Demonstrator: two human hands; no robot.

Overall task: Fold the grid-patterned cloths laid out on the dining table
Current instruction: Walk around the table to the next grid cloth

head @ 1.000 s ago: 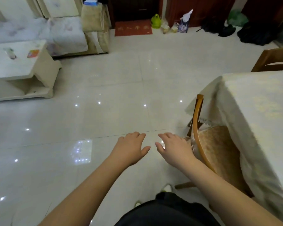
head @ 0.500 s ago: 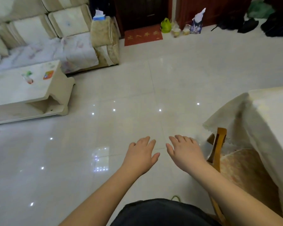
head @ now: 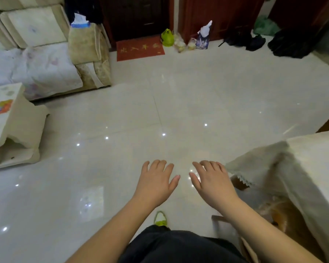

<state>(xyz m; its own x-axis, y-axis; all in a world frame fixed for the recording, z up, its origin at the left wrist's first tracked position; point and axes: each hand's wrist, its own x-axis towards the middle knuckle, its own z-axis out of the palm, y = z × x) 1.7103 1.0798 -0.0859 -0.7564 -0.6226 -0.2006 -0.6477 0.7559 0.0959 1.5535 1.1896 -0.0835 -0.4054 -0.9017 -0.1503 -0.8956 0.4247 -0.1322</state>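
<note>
Plainly, neither hand has anything in it: the left hand (head: 156,182) and the right hand (head: 213,181) are both held out palm-down over the glossy tiled floor (head: 179,111), fingers straight and loosely spread, thumbs pointing toward each other, close together but not touching. The grid-patterned cloths are not visible anywhere in this view; only a corner of the dining table (head: 315,149) shows at the right edge, draped in a pale tablecloth (head: 264,164) with a lacy hem, and that corner is smeared by motion, so whether any checked fabric lies further along the top cannot be told from here. A wooden chair (head: 279,221) with a padded seat appears to be tucked under that corner, just beside the right forearm. Judging by the task, such cloths should be light, limp and harmless to handle: they will sag and slide on a smooth table cover, carry no weight worth minding, and wrinkle rather than break. The sensible grip would be a pinch at two neighbouring corners, one in each hand, so that an edge hangs straight and can be brought over to meet its opposite edge; grabbing mid-panel would only bunch the fabric. Elsewhere a sofa (head: 36,59) and a low coffee table (head: 17,126) stand at the left, and a red doormat (head: 140,48) lies by the dark doors at the far side.
</note>
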